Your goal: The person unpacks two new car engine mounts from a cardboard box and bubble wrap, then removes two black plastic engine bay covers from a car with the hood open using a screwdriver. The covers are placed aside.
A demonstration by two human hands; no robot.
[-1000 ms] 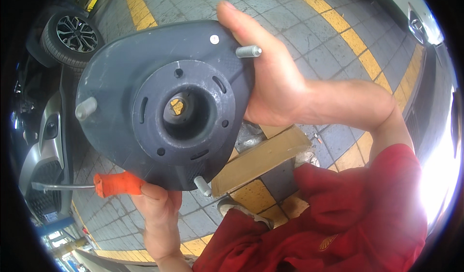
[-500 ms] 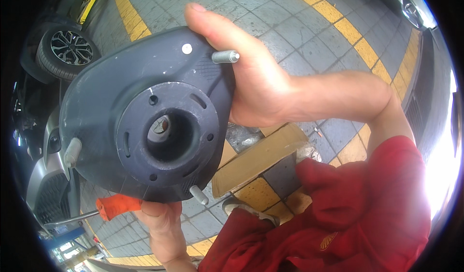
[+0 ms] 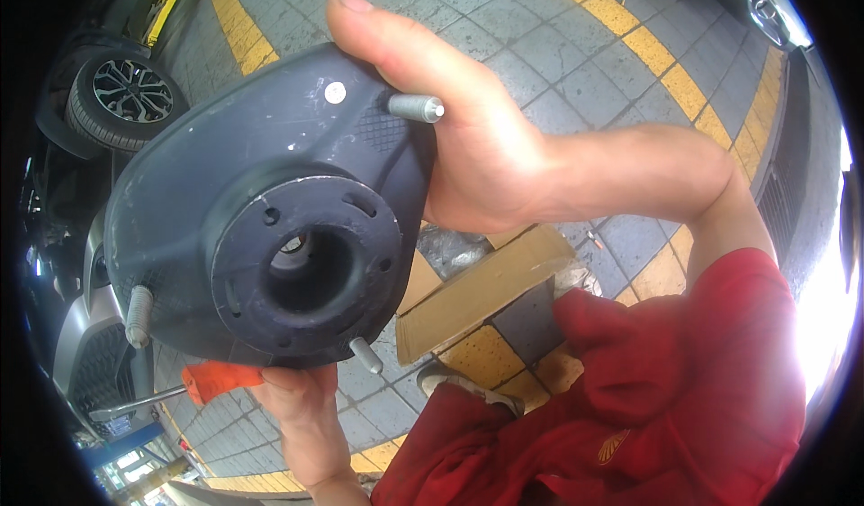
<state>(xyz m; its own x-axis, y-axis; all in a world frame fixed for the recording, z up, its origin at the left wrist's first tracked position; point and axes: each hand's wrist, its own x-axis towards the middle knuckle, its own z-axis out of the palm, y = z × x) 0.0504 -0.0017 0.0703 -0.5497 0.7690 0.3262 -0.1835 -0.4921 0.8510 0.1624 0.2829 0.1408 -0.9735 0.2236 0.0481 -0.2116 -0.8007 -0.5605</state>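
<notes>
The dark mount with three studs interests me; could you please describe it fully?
Scuffed and seemingly metal, the dark mount is broad, with a round flange pierced by holes and slots around an open bore, three pale studs and a white dot. It is held tilted above the floor, the right hand gripping its right edge, the left hand at its lower edge.

- Here's the right hand [image 3: 481,142] at the right edge of the mount [image 3: 202,173]: thumb showing, other fingers lost behind the metal!
- Below the mount, the left hand [image 3: 297,398]: fingertips tucked out of sight, forearm cut off by the lower edge.
- Down-left of the mount, the screwdriver [image 3: 220,381]: handle end buried in that hand, tip too small to read.
- Inside the mount, the bore [image 3: 317,283]: deep shadow, and whatever peeps through is too tiny to tell.
- Right of the mount, plastic wrap [image 3: 461,252]: partly covered.
</notes>
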